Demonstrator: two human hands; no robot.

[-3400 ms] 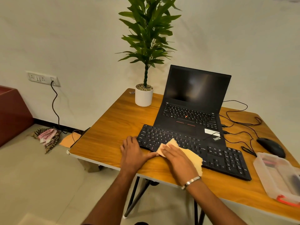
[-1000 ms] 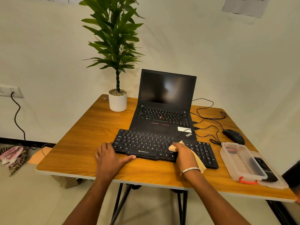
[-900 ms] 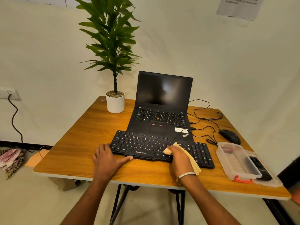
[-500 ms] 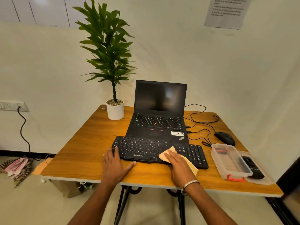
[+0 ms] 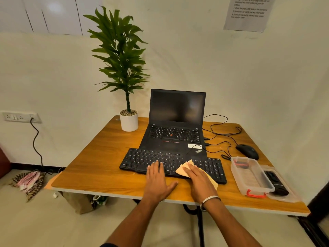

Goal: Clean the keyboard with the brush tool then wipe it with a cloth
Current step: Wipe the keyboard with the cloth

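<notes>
Lower centre of the frame: left hand (image 5: 158,180) now laid flat with fingers (image 5: 156,165) straight and slightly spread, tips reaching onto the near rows of the keyboard (image 5: 170,163), thumb splayed on the worktop (image 5: 99,168). Half a second ago parked on the wood at the keyboard's left end; since slid right and forward onto the keys, close beside the other hand. Reads as a firmer brace against sliding.

Just right of it: right hand (image 5: 199,177), steel bangle (image 5: 210,200) at the wrist, pressing the cloth (image 5: 183,169) flat against the keys, fingers straight and close together, nothing pinched. Same patch of keys as a moment back, right of centre, with only small shifts. Wiping stage under way, then; brushing judged finished, number pad and left half possibly still to cover.

Cloth: pale yellow, folded, one corner lifted beyond the fingertips, another tail trailing off the near edge by the wrist. Keyboard: black, full-size, white legends, lying across the middle of the frame, far edge tucked against the open laptop (image 5: 176,122), dark-screened. No dust discernible at this size.

Right of frame: clear plastic box (image 5: 251,177) with red latch; brush not identifiable.
</notes>
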